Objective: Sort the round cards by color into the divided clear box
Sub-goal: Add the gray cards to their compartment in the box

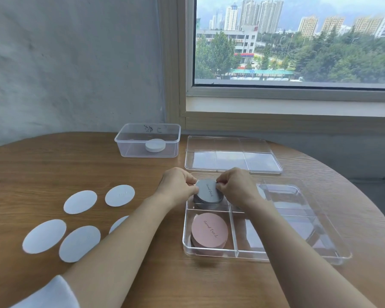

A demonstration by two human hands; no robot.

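- Left hand point(176, 185): fingers curled, pinching left edge of round grey card point(208, 192).
- Right hand point(237, 185): pinching its right edge.
- Round pink card stack point(209, 230) nearer, below both hands, in divided clear plastic box point(298, 256).

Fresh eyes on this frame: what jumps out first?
The left hand and right hand pinch the grey cards at the far-left compartment of the divided clear box. A pink stack sits in the near-left compartment. Several white cards lie loose on the table to the left.
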